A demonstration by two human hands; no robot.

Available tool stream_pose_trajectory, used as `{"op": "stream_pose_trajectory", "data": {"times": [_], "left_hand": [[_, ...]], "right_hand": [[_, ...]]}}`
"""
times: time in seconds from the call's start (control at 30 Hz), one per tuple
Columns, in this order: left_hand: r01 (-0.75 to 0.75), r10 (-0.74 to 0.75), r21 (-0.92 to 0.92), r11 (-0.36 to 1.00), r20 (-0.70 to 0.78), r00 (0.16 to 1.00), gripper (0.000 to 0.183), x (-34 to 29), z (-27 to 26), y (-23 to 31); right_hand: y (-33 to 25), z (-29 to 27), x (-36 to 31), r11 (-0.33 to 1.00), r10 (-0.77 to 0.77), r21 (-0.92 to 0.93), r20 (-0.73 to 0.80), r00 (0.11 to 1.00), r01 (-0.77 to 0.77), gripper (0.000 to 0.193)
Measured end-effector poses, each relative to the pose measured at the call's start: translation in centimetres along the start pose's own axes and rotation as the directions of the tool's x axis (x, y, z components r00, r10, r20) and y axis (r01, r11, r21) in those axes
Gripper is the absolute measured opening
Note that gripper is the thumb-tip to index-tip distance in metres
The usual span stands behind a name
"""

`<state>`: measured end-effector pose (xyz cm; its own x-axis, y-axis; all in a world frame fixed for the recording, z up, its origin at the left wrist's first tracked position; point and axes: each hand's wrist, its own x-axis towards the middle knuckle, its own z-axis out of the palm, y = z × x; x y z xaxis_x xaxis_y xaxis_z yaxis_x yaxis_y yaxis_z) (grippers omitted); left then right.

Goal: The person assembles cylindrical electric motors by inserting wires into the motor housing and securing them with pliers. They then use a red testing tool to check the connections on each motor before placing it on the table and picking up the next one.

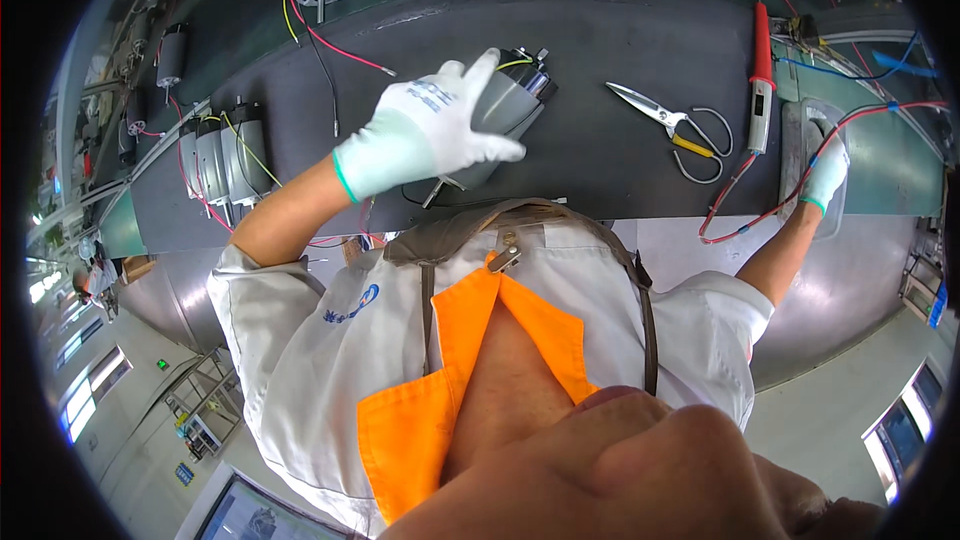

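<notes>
Orange collar (pixel 410 425) below the motor (pixel 508 105); my left hand (pixel 430 122) wide over it, steadying imo, next needs grip. Right hand (pixel 828 172) rightward: can't tell.

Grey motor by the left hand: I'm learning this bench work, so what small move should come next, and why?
I'd probably close the left hand gently around the grey motor to steady it: the thumb and forefinger are spread wide over its casing. The right hand is away by the tray, so it seems badly placed to help.
</notes>
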<state>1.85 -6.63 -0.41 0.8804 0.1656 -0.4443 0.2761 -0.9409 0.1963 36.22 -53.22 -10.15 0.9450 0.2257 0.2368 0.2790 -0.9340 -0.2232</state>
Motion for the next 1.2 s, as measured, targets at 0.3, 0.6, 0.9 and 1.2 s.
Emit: {"op": "stream_pose_trajectory", "data": {"times": [0.3,0.6,0.9,1.2], "left_hand": [[-0.221,0.215,-0.09,0.971,-0.066,0.974,0.061,2.6,1.1,-5.1],[0.196,0.139,-0.727,0.657,0.373,0.917,0.06,5.9,-3.6,-5.9],[0.375,-0.074,-0.389,0.842,0.605,0.793,0.07,4.8,-8.0,-4.3],[0.275,-0.107,-0.813,0.513,0.258,0.96,0.033,5.4,-1.5,-5.4]], "right_hand": [[-10.4,-10.9,-5.5,0.786,0.341,0.614,-0.522,0.781,0.068,0.016],[-25.0,-3.9,-13.5,-0.303,-0.334,0.745,0.501,0.798,-0.594,0.034],[-35.3,4.3,-18.8,0.194,-0.656,0.89,-0.196,0.729,0.413,0.029],[-36.4,4.7,-17.6,0.214,-0.683,0.772,-0.319,0.657,0.598,0.033]]}}
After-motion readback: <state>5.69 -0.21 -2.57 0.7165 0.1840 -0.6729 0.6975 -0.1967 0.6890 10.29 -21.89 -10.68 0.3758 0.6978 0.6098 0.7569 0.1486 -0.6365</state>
